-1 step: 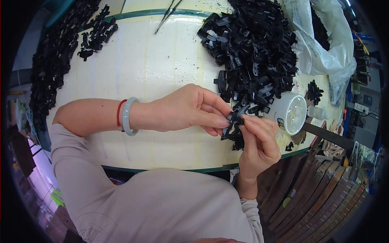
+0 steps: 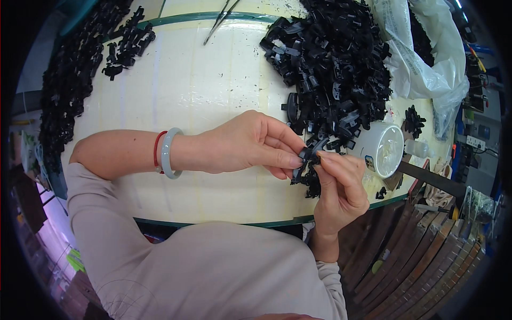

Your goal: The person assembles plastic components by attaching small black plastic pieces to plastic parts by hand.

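Between my two hands is a small black plastic part (image 2: 306, 154), held just over the near end of a big heap of similar black parts (image 2: 341, 64). My left hand (image 2: 248, 146) reaches in from the left and pinches this part between thumb and fingers. From the right, the thumb and forefinger of my right hand (image 2: 344, 184) close on the part's right side. Whether a second, smaller piece sits in those fingertips is hidden. A little cluster of small black bits (image 2: 312, 186) lies beneath the hands.
More black parts (image 2: 64, 80) lie in a long band along the left, with a looser group (image 2: 128, 48) beside it. Tweezers (image 2: 220, 22) rest at the far edge. To the right are a white tub (image 2: 385, 149), a small clear bottle (image 2: 418, 148) and a plastic bag (image 2: 410, 69).
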`<state>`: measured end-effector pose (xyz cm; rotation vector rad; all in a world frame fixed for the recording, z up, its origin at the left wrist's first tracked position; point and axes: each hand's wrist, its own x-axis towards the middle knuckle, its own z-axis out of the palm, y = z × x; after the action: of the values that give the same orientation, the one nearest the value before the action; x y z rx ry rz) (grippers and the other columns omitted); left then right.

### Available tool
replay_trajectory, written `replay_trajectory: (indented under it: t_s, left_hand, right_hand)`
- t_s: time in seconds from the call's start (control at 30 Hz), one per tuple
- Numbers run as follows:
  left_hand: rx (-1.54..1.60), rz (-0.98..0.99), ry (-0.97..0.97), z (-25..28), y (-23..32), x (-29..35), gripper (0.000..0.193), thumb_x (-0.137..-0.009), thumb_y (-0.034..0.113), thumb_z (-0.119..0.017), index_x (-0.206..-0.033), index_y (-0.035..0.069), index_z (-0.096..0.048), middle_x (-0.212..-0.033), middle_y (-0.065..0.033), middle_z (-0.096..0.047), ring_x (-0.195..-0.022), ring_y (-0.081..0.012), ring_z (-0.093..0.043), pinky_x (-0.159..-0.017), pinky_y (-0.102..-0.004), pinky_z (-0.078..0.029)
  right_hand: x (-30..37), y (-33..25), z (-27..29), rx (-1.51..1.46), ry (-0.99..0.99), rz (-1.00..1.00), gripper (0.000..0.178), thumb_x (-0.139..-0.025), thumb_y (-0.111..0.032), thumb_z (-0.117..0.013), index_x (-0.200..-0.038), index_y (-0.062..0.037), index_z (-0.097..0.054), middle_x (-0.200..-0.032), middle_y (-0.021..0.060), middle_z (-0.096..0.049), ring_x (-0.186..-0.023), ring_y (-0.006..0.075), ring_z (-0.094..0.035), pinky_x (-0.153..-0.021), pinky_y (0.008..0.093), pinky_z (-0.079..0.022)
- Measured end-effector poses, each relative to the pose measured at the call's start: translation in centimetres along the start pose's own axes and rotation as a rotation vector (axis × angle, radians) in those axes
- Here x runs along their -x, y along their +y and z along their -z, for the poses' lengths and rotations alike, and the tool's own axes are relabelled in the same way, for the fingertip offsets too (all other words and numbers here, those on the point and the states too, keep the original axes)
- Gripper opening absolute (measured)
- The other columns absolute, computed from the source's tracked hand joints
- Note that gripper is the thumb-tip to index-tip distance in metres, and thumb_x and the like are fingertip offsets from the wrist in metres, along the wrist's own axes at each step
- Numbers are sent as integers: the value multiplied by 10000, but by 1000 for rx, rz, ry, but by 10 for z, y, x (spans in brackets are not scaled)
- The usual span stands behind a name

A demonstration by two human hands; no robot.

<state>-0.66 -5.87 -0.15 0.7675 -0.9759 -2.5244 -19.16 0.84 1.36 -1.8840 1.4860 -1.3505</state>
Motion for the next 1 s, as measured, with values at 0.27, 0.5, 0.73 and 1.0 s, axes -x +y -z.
replay_trajectory:
  t_s: [0.27,0.5,0.73,1.0]
  left_hand:
    - [5,-23,1,2,-1,1,234,-877,73,-586,-1077,-48,-570,-949,-125,-653,-808,-142,-648,-740,-246,-531]
    - [-52,-36,50,-6,-2,2,223,-856,51,-608,-1049,-57,-578,-914,-123,-652,-788,-147,-643,-727,-251,-532]
    - [-278,12,360,1,13,8,189,-831,1,-610,-1007,-61,-580,-844,-91,-628,-745,-134,-620,-689,-237,-522]
    - [-569,-158,869,68,54,59,103,-812,-28,-592,-915,-33,-588,-731,-45,-618,-635,-99,-607,-603,-192,-515]
  right_hand:
    - [-3,3,-3,-4,-31,38,194,-686,61,-703,-863,-15,-679,-847,83,-686,-695,176,-536,-654,256,-413]
    - [-3,-2,6,21,-79,42,209,-667,96,-688,-846,-10,-675,-847,84,-683,-729,191,-573,-680,274,-436]
    - [8,-8,23,76,127,19,241,-691,43,-701,-921,-10,-655,-889,97,-667,-750,224,-602,-643,295,-477]
    - [89,26,119,421,557,-191,127,-759,58,-644,-882,29,-639,-864,127,-661,-753,218,-625,-685,276,-494]
